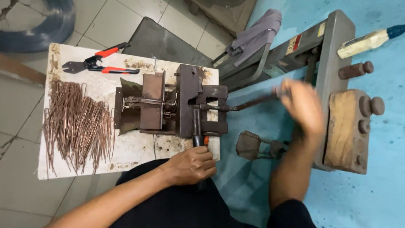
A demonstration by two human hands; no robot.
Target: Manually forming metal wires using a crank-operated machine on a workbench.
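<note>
Left hand (192, 165) at bottom centre clenched around the dark handle (198, 139) under the rusty bending jig (185, 105) mid-frame, steadying it; right hand (303, 106), blurred at centre right, wrapped on the long lever (253, 102); bent wires (76, 122) heaped left, within reach.

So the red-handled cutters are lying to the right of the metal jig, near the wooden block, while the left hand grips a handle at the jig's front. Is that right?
Not quite. The head view shows the red-handled cutters at the table's far left corner, above the bent wire pile, not by the wooden block. The left hand does grip a handle at the metal jig.
</note>
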